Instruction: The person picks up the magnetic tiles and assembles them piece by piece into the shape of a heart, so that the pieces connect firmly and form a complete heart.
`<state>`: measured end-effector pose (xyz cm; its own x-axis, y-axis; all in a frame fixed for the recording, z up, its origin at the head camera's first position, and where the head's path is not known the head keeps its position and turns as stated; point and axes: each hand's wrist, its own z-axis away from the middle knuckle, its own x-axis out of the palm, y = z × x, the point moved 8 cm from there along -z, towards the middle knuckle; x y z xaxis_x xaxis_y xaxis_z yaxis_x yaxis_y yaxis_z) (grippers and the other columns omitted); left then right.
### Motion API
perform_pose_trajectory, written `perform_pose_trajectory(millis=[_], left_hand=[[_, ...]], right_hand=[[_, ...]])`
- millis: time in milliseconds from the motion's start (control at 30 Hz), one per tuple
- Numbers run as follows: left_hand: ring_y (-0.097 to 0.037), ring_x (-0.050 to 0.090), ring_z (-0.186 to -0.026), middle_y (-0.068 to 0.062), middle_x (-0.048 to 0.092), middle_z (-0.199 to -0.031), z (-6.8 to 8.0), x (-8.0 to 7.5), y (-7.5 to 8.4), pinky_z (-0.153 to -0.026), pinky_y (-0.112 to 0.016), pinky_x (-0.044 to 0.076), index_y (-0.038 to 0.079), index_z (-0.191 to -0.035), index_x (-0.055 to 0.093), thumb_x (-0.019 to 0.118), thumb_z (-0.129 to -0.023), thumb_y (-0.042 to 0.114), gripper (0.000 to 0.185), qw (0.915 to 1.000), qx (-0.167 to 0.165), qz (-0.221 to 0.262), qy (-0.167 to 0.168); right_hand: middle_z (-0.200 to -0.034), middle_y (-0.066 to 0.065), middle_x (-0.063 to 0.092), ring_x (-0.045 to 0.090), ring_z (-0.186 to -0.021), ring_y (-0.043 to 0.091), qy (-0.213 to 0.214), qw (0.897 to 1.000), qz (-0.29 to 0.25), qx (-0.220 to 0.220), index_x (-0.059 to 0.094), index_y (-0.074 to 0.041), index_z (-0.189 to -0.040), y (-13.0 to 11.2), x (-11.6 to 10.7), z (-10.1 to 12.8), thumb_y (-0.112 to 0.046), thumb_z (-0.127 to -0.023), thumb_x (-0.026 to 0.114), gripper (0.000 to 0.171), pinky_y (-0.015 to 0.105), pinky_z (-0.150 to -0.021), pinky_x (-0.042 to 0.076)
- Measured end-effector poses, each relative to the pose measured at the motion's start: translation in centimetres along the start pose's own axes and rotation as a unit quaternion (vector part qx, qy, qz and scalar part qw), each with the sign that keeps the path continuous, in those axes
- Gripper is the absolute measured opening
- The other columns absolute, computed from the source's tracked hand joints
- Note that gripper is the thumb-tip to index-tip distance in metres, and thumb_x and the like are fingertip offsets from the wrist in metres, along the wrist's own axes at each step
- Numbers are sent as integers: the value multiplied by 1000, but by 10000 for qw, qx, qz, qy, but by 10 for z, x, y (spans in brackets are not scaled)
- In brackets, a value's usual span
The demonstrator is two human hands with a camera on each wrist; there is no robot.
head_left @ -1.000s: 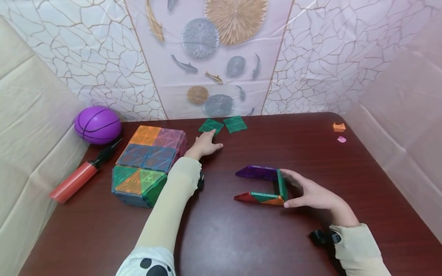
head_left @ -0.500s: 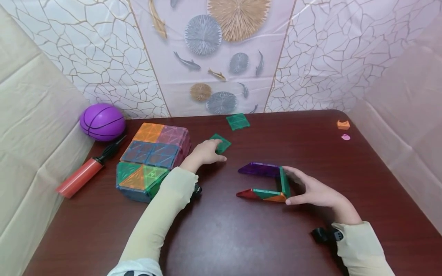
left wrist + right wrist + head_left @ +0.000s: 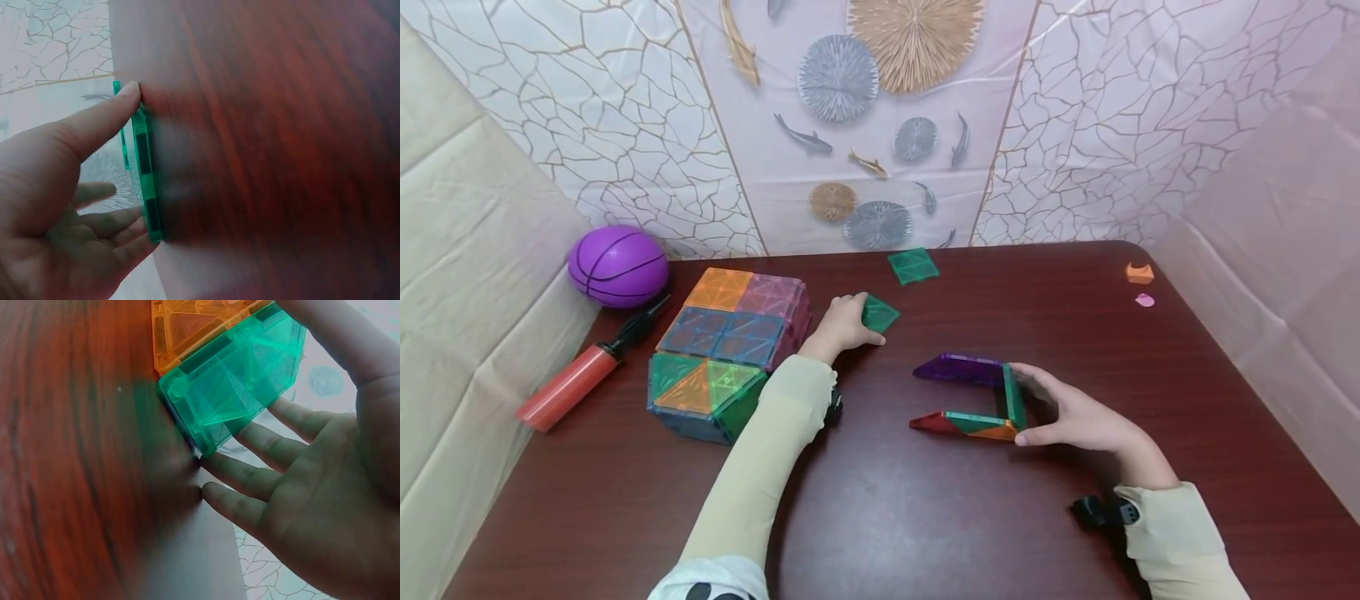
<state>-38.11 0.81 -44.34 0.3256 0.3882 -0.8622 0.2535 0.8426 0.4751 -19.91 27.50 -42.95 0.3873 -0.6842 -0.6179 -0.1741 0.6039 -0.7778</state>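
My left hand (image 3: 844, 323) rests beside a green square magnetic tile (image 3: 880, 313) that lies flat on the table. Its thumb and fingers span the tile's opposite corners in the left wrist view, where the tile (image 3: 145, 175) appears edge-on. At the right, my right hand (image 3: 1078, 418) steadies a standing three-sided frame of magnetic tiles, thumb at one end of the green tile (image 3: 1012, 398), fingers at the other. A purple tile (image 3: 961, 371) forms the far side. Red, green and orange tiles (image 3: 972, 424) form the near side. The frame's left side stands open.
A large magnetic-tile block (image 3: 722, 358) stands left of my left arm. Another green square tile (image 3: 913, 265) lies at the table's back edge. A purple ball (image 3: 617, 267) and red hand pump (image 3: 571, 386) are far left; small orange (image 3: 1138, 272) and pink (image 3: 1144, 300) pieces are back right.
My left hand has drawn one green tile from the back edge nearer and to the right. Its fingers have shifted from the tile's top to its left edge. The right hand keeps its place.
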Motion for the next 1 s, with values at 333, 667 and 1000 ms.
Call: perform_pose_trajectory(millis=[333,667,1000], left_hand=[[-30,43,-131,-16,43,-147,15,-10,6,-104,-42,41,0,-147,35,79,-77,36,91,9961,215,840,160],[-19,43,-133,-6,47,-146,53,-23,67,-105,-39,40,9,-146,42,81,-74,36,87,9741,1699,1492,-7],[-19,40,-135,-7,47,-146,89,2,132,-108,-32,35,8,-145,43,79,-76,31,82,9471,3071,644,-676]], right_hand=[[-149,16,37,37,-135,39,147,9993,277,184,27,-10,-150,1,3,-4,-33,-78,81,93,57,-105,32],[-147,20,39,38,-134,41,279,9986,390,201,30,-5,-149,2,1,-4,-35,-78,80,92,60,-104,32],[-143,19,44,42,-130,40,268,9994,232,64,32,-7,-148,2,2,-6,-31,-79,80,88,61,-102,36]])
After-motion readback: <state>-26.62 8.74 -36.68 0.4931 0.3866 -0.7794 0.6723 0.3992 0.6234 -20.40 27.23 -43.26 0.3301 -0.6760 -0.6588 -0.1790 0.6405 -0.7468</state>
